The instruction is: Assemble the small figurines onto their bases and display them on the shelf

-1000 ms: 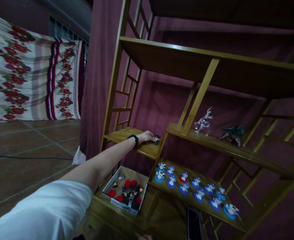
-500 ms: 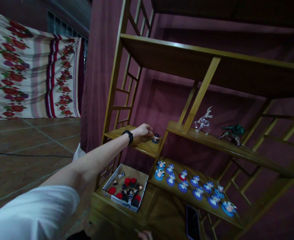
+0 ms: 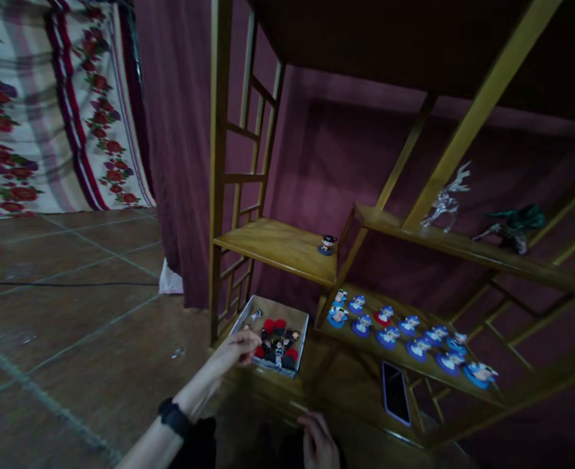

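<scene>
My left hand [image 3: 238, 346] reaches down into a shallow cardboard box [image 3: 301, 326] on the lowest wooden shelf, fingers curled over the small red-based figurines [image 3: 277, 342] inside; I cannot see whether it grips one. A black band sits on that wrist. A single small figurine [image 3: 327, 244] stands alone near the right end of the upper left shelf [image 3: 272, 244]. At the bottom edge my right hand [image 3: 319, 443] rests with its fingers spread on the shelf's front edge, holding nothing.
Several blue-based figurines [image 3: 389, 329] stand in rows on the middle shelf. A dark phone [image 3: 395, 392] lies flat below them. A clear glass deer [image 3: 446, 198] and a dark green figure [image 3: 512, 225] occupy the higher right shelf. Maroon curtain behind; tiled floor to the left.
My left hand left the single figurine on the upper shelf and dropped down to the box of figurines. The view tilted down and moved closer; my right hand shows more.
</scene>
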`<state>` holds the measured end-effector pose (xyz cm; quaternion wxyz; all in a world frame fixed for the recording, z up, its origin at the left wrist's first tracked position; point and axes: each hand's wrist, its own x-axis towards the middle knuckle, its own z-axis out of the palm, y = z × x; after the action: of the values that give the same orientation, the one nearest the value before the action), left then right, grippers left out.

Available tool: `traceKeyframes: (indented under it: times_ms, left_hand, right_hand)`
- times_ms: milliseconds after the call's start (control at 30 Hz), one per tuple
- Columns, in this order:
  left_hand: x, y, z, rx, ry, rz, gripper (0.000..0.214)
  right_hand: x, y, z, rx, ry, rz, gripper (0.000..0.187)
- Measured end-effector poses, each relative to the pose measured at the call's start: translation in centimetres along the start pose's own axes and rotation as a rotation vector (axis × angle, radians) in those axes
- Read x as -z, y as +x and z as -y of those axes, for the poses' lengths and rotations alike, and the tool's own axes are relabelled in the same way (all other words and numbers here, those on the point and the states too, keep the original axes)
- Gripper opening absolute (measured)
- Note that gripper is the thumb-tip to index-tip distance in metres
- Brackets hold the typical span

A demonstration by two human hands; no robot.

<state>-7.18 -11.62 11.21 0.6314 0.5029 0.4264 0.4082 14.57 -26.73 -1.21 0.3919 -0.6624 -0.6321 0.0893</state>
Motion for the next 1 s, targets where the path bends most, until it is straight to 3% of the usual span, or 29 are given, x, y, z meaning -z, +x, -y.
traceKeyframes:
  times_ms: [100, 200, 300, 433, 533, 667, 867, 1000]
  left_hand:
    - [1.7, 2.7, 5.5, 0.234, -0.073, -0.138, 0.017]
    - [2.4, 5.8, 7.2, 0.351, -0.171, -0.167, 0.014]
    - [2.3, 8.5, 7.3, 0.395, -0.26, -0.191, 0.015]
    - [2.4, 10.9, 7.9, 0.325, -0.393, -0.189, 0.007]
    - [3.3, 11.8, 8.4, 0.359, -0.54, -0.304, 0.023]
    - [4.6, 12.7, 7.5, 0.374, -0.74, -0.3, 0.025]
    - [5.7, 13.0, 6.4, 0.334, -0.806, -0.276, 0.022]
    - [6.2, 13.0, 6.4, 0.316, -0.824, -0.265, 0.022]
  right_hand:
    - [-0.4, 0.9, 0.4, -0.026, 0.093, 0.079, 0.028]
    - [-1.0, 2.5, 1.1, -0.086, 0.159, 0.094, 0.028]
    - [-2.2, 4.9, 1.4, -0.1, 0.206, 0.093, 0.027]
    - [-5.0, 9.3, 0.5, -0.088, 0.219, 0.098, 0.029]
    - [-7.4, 12.9, -0.7, -0.108, 0.202, 0.111, 0.027]
    - [-9.7, 16.9, -1.8, -0.176, 0.053, 0.283, 0.027]
    - [-11.9, 19.3, -2.0, -0.362, -0.395, 0.518, 0.03]
    - [-12.9, 19.6, -2.6, -0.385, -0.241, 0.505, 0.023]
